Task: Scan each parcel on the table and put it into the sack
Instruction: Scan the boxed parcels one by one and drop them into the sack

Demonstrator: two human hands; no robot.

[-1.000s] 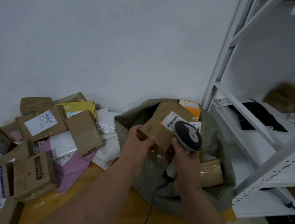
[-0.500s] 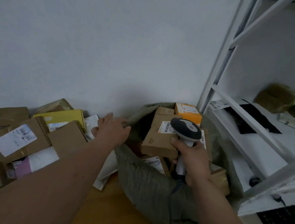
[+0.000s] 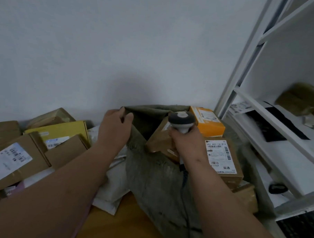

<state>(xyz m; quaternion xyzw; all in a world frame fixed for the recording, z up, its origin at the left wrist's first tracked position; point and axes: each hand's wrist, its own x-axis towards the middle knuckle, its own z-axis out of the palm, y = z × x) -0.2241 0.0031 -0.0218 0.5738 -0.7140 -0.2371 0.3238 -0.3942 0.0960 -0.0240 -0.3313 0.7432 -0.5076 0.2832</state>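
Head view: several parcels (image 3: 221, 157) are already bagged in the sack (image 3: 150, 172) — its rim pinched by the left hand (image 3: 114, 127), the scanner (image 3: 180, 120) gripped by the right hand (image 3: 187, 143) — while a pile (image 3: 34, 149) at nine o'clock remains unscanned.

1. A plain pale wall (image 3: 105, 50) fills the upper part of the view, matte and bare, with a soft shadow low down near its middle.
2. On the right stands a white metal shelving rack (image 3: 244, 68) (its uprights lean in the wide-angle view), with slanted braces between posts.
3. Its white shelf board (image 3: 281, 142) carries a black flat sheet (image 3: 276, 124) and a blurred brownish bundle (image 3: 299, 100).
4. The wooden table top (image 3: 115, 223) shows orange-brown at the bottom.
5. The light is dim and even, bluish-grey.
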